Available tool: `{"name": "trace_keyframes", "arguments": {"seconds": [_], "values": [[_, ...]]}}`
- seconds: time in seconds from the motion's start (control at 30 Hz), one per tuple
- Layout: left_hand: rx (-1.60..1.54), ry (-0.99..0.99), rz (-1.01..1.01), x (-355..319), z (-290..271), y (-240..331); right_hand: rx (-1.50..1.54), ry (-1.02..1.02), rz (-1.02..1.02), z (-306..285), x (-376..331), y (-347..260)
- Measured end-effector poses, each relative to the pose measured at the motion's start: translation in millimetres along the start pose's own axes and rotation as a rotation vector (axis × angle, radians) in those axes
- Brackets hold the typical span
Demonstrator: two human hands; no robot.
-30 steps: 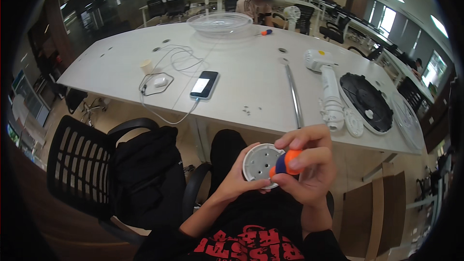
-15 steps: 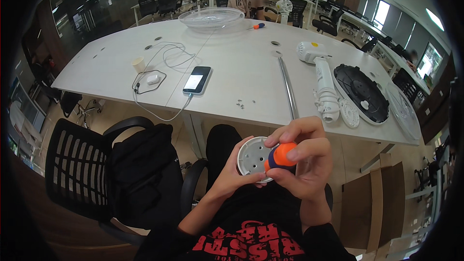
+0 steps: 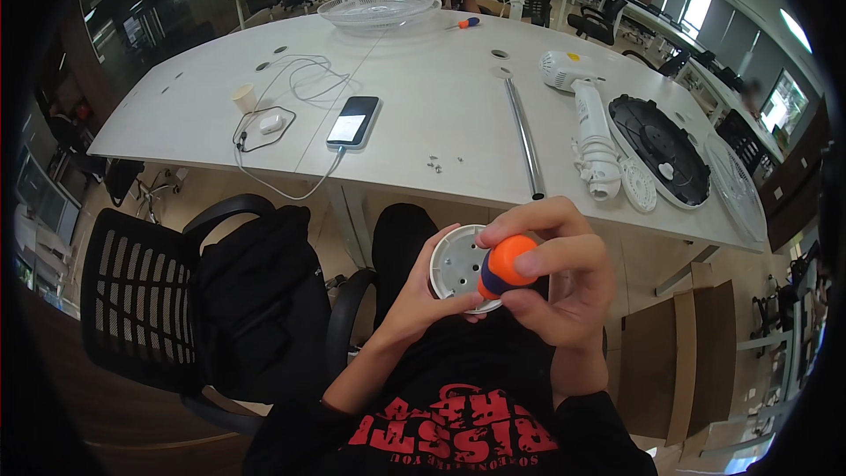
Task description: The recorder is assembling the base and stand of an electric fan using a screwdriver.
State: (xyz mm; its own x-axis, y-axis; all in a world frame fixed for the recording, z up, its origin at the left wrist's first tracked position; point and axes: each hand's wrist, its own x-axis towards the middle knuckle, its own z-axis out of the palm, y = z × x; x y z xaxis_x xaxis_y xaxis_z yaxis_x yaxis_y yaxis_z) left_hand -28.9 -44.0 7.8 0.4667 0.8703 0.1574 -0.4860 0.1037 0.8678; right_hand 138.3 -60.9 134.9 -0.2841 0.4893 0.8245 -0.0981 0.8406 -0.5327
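My left hand (image 3: 412, 301) grips a round white part (image 3: 451, 271) by its rim, above my lap. Inside that rim sits a grey face with several small holes. In my right hand (image 3: 568, 278) is a stubby-looking screwdriver (image 3: 509, 263) with an orange and dark blue handle, its fingertips and thumb wrapped round the grip. The handle points up toward me and covers the right side of the round part. Its shaft and tip are hidden, so I cannot tell which hole it meets. Several small screws (image 3: 434, 164) lie on the white table (image 3: 414, 115) in front.
A metal tube (image 3: 523, 137), a white fan body (image 3: 592, 137) and a black round base (image 3: 659, 148) lie right. Left are a phone (image 3: 354, 122), cable, paper cup (image 3: 244, 98) and earbud case (image 3: 271, 124). A clear fan guard (image 3: 379, 11), another screwdriver (image 3: 468, 24) and a seated person are beyond.
The whole view has tilted slightly, so table and hands appear higher. My left hand keeps its hold on the round part; my right fingers have shifted a little round the screwdriver handle.
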Motion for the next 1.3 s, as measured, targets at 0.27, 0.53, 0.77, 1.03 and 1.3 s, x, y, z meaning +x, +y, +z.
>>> {"name": "trace_keyframes", "arguments": {"seconds": [0.27,0.53,0.77,1.03,1.3], "values": [[-0.022,0.026,-0.039,-2.8,1.2,2.1,-0.027,0.053,0.033,4.6,0.1,2.2],[-0.025,0.001,-0.033,1.9,1.1,11.8,0.056,-0.056,0.094,3.8,11.6,0.8],[-0.032,0.04,-0.037,-1.0,5.9,8.0,-0.102,-0.023,0.041,5.3,9.1,4.0],[-0.035,0.022,-0.013,-2.0,6.5,6.2,-0.201,-0.042,0.043,0.5,6.0,0.1],[-0.009,0.03,-0.136,-3.8,6.9,14.5,-0.006,-0.089,0.098,-2.9,0.6,10.0]]}}
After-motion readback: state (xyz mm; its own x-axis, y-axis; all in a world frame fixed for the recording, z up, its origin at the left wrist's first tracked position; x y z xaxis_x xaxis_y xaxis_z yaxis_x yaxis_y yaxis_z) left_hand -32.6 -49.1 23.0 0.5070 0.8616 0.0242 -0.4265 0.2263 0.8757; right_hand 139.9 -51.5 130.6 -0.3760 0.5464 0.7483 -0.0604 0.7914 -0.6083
